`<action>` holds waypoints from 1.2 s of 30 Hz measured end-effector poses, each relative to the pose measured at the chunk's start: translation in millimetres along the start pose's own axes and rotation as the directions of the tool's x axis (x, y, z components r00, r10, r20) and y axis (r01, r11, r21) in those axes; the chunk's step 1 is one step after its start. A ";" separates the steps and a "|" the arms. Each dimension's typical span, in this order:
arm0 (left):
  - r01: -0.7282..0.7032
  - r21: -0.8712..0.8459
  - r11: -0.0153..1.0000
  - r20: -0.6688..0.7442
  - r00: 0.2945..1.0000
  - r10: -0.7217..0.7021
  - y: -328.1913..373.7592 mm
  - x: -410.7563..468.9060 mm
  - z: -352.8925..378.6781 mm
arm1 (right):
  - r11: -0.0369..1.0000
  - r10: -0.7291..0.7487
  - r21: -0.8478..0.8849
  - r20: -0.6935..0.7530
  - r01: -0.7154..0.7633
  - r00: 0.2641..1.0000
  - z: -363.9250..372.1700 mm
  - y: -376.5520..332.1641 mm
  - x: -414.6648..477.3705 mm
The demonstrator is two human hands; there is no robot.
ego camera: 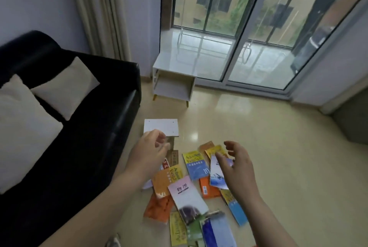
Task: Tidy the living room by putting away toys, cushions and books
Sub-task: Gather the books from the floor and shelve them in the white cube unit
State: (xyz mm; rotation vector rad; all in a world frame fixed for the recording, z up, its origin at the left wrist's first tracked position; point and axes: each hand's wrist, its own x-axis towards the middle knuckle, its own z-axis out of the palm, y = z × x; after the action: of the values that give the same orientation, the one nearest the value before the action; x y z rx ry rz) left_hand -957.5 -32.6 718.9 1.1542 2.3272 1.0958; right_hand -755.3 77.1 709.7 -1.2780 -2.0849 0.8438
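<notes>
Several books lie scattered on the beige floor: a pink-topped one (187, 197), an orange one (159, 209), a yellow and blue one (196, 165) and a blue one (219, 230). My left hand (149, 153) hovers above their left edge, fingers loosely curled and holding nothing. My right hand (237, 167) hovers over the right part of the pile with fingers spread, covering part of a white and blue book (216, 177). Two cream cushions (65, 85) (22, 131) rest on the black sofa (95, 147).
A white board (161, 127) lies flat on the floor beyond the books. A small white side table (175, 79) stands by the glass sliding doors (249, 28). A grey seat corner (352, 123) shows at the right. Beige curtains (99, 12) hang behind the sofa.
</notes>
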 end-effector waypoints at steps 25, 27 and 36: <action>-0.124 0.101 0.987 0.371 0.925 0.078 5.4 50.0 246.4 | 0.942 0.305 -0.164 0.049 -0.293 0.951 -9.6 217.4 28.6; -0.132 0.120 0.984 0.392 0.917 0.075 -9.0 46.5 284.6 | 0.937 0.322 -0.164 0.061 -0.309 0.945 3.0 254.2 25.4; -0.155 0.155 0.976 0.515 0.855 0.054 -121.6 3.3 462.0 | 0.905 0.406 -0.176 0.078 -0.388 0.911 94.4 440.1 -28.5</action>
State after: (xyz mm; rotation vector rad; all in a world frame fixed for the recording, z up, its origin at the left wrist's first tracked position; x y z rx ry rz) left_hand -760.6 152.8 325.1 1.4490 1.9911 0.5076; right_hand -563.6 184.6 315.9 -1.8238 -2.0387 0.9554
